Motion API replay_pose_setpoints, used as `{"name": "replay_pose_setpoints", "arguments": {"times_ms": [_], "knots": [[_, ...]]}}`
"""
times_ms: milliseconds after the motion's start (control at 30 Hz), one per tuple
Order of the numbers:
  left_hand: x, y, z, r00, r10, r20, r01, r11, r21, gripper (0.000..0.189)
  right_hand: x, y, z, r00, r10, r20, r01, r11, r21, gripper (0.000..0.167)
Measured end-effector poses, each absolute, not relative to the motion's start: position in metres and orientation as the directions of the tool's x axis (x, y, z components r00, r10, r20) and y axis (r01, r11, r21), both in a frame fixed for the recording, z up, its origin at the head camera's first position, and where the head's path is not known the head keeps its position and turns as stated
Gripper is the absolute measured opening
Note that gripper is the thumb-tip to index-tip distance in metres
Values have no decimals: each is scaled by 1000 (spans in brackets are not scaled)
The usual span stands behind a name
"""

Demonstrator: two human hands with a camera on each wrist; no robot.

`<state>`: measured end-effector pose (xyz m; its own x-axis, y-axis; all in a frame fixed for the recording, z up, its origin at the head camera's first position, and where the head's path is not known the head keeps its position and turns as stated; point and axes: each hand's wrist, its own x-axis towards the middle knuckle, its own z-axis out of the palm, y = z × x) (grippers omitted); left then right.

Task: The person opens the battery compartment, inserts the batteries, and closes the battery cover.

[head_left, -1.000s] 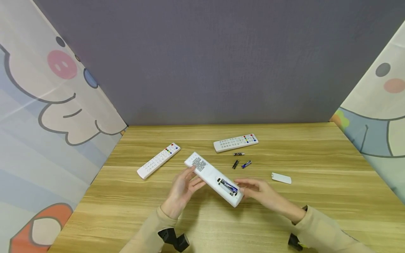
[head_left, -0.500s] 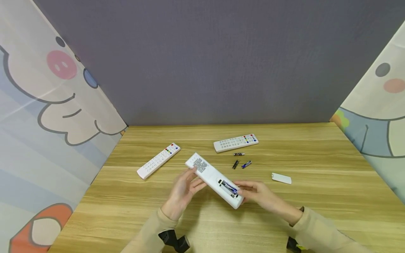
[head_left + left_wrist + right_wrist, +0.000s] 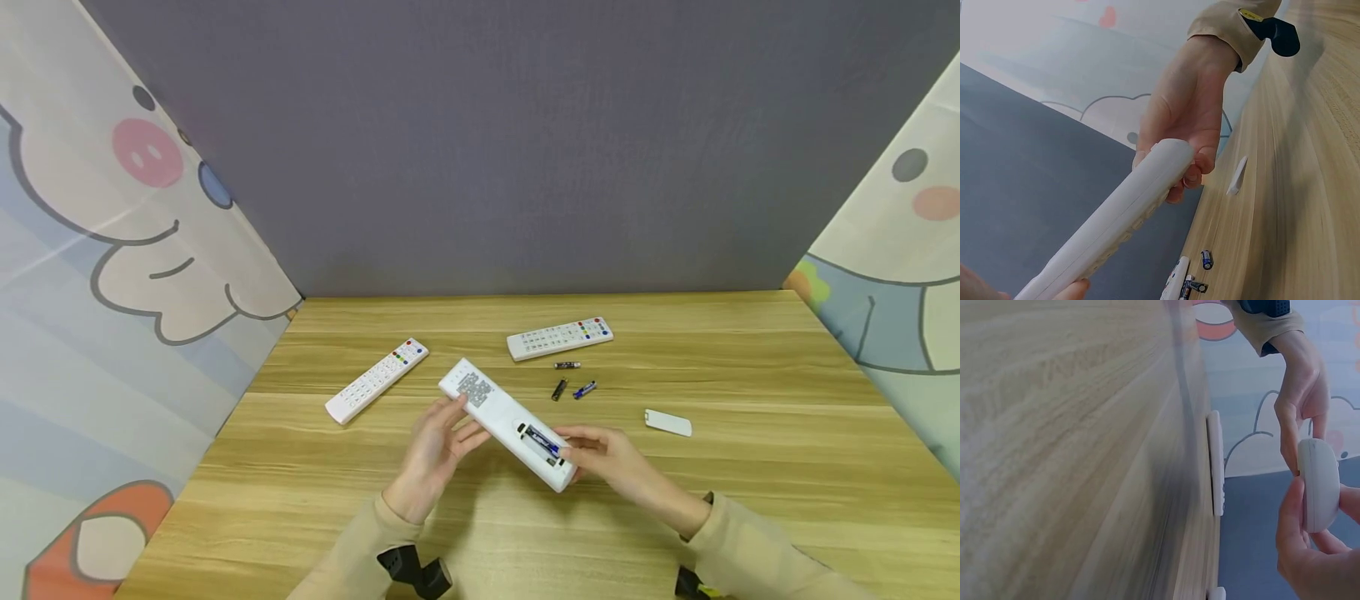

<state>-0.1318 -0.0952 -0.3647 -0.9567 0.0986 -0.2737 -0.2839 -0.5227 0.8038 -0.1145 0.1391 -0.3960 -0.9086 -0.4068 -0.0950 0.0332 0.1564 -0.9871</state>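
Head view: left hand [image 3: 432, 457] and right hand [image 3: 613, 460] pinching remote [image 3: 504, 420], fingers parted only by its body. Seemingly battery-handling step: bay [image 3: 537, 448] holding blue battery [image 3: 542, 440] at right thumb [image 3: 576, 456], other half lying bare. Next move probably calling for careful thumb, steady left grip. Cover [image 3: 668, 422] lying right of right fingers.

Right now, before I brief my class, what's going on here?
A person holds a long white plastic remote control, back up, with the left hand and right hand. A blue cylindrical battery lies in its open back. A flat white plastic cover lies off to the right on the brown wooden table. Also on it lie three loose black or blue batteries and two more white plastic remotes, buttons up.
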Motion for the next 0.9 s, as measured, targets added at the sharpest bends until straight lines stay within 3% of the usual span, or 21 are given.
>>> {"name": "replay_pose_setpoints", "arguments": {"times_ms": [467, 900], "knots": [[-131, -92, -364, -955, 111, -277, -293, -515, 805, 23, -116, 134, -395, -929, -347, -126, 63, 189, -980, 43], [-133, -92, -366, -953, 123, -277, -300, -514, 804, 23, -121, 138, -396, -906, -406, -117, 40, 195, -980, 41]]}}
